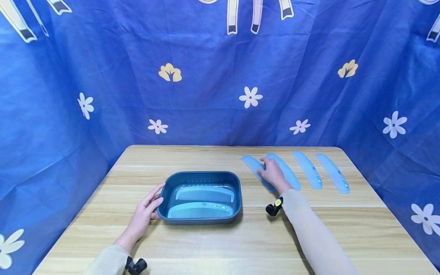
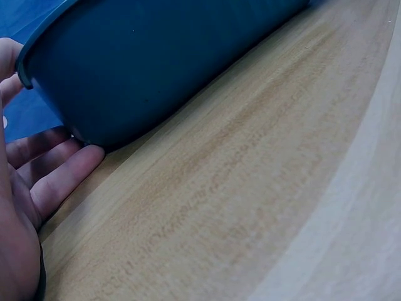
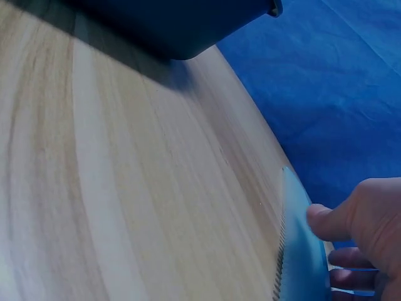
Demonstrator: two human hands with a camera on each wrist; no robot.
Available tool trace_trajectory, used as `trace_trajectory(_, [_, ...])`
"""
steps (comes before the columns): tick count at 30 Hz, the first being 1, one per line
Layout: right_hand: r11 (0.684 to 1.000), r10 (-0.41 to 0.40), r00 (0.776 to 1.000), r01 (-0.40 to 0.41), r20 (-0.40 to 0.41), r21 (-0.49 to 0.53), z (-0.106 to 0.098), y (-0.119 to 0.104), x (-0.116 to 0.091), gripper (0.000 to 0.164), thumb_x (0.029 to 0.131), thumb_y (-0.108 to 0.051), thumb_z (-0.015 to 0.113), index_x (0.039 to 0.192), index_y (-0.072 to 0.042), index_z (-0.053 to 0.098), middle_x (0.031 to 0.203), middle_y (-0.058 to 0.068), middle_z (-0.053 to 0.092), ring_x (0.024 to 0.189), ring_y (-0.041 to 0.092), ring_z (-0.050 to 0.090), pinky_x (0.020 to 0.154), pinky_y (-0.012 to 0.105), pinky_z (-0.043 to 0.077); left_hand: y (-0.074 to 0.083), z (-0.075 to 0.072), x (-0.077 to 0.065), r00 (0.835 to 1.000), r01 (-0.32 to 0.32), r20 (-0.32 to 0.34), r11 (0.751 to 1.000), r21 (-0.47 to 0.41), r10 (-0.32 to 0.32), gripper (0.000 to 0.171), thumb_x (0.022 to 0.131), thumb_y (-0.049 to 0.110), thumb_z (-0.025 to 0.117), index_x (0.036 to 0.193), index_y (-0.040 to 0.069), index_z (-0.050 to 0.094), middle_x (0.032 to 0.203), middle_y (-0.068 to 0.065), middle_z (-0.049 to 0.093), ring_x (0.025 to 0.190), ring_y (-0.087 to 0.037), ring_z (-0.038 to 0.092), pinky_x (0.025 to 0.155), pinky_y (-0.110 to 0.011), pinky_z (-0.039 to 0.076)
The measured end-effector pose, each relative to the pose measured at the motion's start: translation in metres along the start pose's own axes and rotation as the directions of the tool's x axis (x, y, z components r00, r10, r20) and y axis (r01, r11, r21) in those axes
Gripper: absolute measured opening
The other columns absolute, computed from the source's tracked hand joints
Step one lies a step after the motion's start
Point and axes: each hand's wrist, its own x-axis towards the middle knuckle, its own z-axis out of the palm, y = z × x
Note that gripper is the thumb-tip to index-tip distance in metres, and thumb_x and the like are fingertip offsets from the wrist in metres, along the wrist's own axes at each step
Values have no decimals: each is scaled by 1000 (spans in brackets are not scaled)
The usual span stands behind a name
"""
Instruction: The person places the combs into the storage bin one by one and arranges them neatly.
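A dark blue plastic basin (image 1: 201,220) stands on the table with two light blue combs (image 1: 204,194) lying inside it. My left hand (image 1: 144,214) holds the basin's left end, with one digit over the rim and fingers (image 2: 66,179) against the lower outer wall. On the right, my right hand (image 1: 273,173) is over the leftmost of several loose combs, a translucent blue comb (image 1: 252,165) lying flat. Its thumb (image 3: 322,221) is at the comb's edge, and the other fingers are just beyond that edge. Whether they press on it cannot be made out.
To the right of that hand lie a second comb (image 1: 288,172), a third comb (image 1: 307,168) and a fourth comb (image 1: 331,172), all slanted alike. A blue patterned cloth (image 1: 206,95) hangs behind and beside the wooden table (image 1: 213,248).
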Motion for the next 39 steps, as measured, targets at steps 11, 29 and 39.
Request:
trace_trajectory(11, [999,14,999,-12,35,-44,-1,-4,-1,54,73,-25,66,121,-7,47,106,15,52,101,31,39,81,42,36,0,1,-2,1000,6,0,1000,13,-6,44,89,27,44,132,27,33,122,-18,37,96,-20,49,58,-38,50])
trace_trajectory(29, [995,95,991,-94,98,-16,0,-5,11,59,69,-20,71,119,-1,46,112,20,43,98,32,41,78,42,40,1,1,-2,1000,5,4,1000,2,-5,44,89,27,44,132,27,33,122,-18,36,95,-21,49,59,-37,50])
trace_trajectory(39, [995,92,991,-95,99,29,-6,-8,11,56,69,-16,70,118,-5,47,105,15,53,90,27,51,71,38,44,0,-1,0,999,35,-2,999,41,-35,43,88,31,45,130,33,34,125,-15,36,101,-22,45,60,-37,50])
